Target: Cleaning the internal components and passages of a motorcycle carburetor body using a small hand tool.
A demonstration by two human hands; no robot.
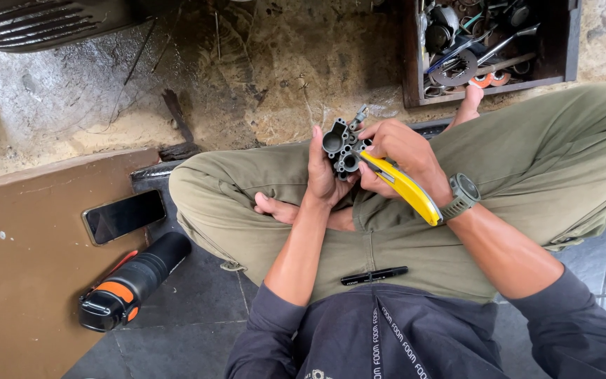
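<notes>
On the far left a brown board [29,253] lies on the floor, carrying a dark phone [123,215] face up. Just beside its edge, on grey floor tiles [198,309], rests a black flask with an orange band [132,281]. The person sits cross-legged in olive trousers [247,203]; a black marker [374,275] lies in the lap. The left hand [322,172] is closed around a dark metal carburettor body [342,147], held upright above the knees. The right hand [402,156] is clenched on a yellow utility knife [401,184], its tip set against the metal part. A grey wristwatch [463,194] sits on that wrist. At upper right a wooden box of tools [489,45] stands on the ground.
</notes>
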